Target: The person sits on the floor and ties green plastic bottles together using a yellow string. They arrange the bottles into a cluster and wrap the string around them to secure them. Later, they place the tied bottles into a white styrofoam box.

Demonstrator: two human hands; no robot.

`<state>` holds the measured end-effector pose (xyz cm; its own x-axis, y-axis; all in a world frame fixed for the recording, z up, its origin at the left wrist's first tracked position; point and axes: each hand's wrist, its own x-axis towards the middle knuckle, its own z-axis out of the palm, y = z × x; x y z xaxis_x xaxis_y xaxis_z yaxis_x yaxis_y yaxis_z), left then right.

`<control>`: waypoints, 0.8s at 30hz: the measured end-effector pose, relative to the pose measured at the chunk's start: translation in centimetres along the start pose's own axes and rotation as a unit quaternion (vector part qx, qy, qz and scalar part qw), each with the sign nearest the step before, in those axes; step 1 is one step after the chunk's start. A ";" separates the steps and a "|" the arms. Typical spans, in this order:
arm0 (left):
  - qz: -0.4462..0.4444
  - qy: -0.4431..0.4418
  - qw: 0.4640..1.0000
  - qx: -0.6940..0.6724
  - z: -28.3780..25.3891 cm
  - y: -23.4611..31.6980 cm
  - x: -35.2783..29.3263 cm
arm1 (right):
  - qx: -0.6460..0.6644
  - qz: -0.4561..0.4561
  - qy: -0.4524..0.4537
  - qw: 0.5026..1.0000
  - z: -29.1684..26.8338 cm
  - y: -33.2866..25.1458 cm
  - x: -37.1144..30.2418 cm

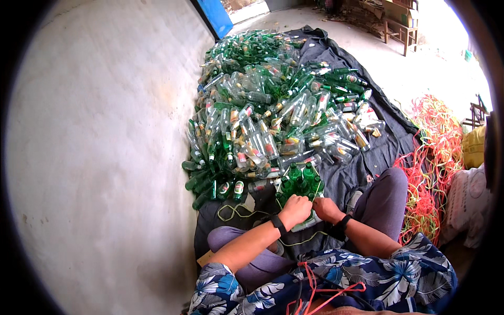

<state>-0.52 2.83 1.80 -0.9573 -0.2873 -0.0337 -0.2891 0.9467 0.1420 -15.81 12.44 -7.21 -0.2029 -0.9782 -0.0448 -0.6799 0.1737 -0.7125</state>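
A tight bundle of upright green glass bottles (301,185) stands between my knees on the dark cloth. A thin yellow-green strap (236,214) runs around the bundle, and its loose lengths trail over the cloth to the left and below my wrists. My left hand (295,210) is closed at the bundle's near side, pinching the strap. Just to its right, my right hand (327,210) is also closed on the strap, knuckles toward me. The two fists nearly touch, and they hide the spot where the strap ends meet.
A large heap of loose green and clear bottles (262,126) covers the dark cloth (391,144) ahead. On the left rises a pale wall (105,157). Tangled red and green straps (430,152) lie right, beside white sacks (467,197). A wooden chair (401,23) stands far right.
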 end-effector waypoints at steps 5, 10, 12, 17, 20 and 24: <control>0.005 -0.008 0.999 0.033 -0.5 -0.2 0.9 | -0.015 -0.066 -0.063 0.996 -0.1 1.2 0.4; -0.019 -0.049 0.998 0.019 -0.5 0.0 1.4 | 0.041 -0.049 -0.096 0.993 -0.1 1.3 0.3; -0.038 -0.048 0.998 -0.005 -0.9 -0.1 1.1 | -0.006 -0.096 -0.129 0.987 -0.4 1.5 0.9; -0.083 -0.113 0.988 -0.059 -2.8 -1.1 0.6 | 0.003 -0.205 -0.137 0.969 -0.9 1.0 1.1; -0.094 -0.143 0.981 -0.091 -3.9 -1.7 0.5 | 0.004 -0.181 -0.162 0.970 -1.2 1.4 1.1; -0.105 -0.144 0.979 -0.093 -4.5 -3.3 -0.4 | 0.066 -0.110 -0.192 0.973 -3.0 -1.9 0.6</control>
<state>0.88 -0.82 5.85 -0.8471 -0.3944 -0.3563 -0.4993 0.8201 0.2794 -16.80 11.85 -3.78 0.2328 -0.9650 -0.1209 -0.5761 -0.0366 -0.8166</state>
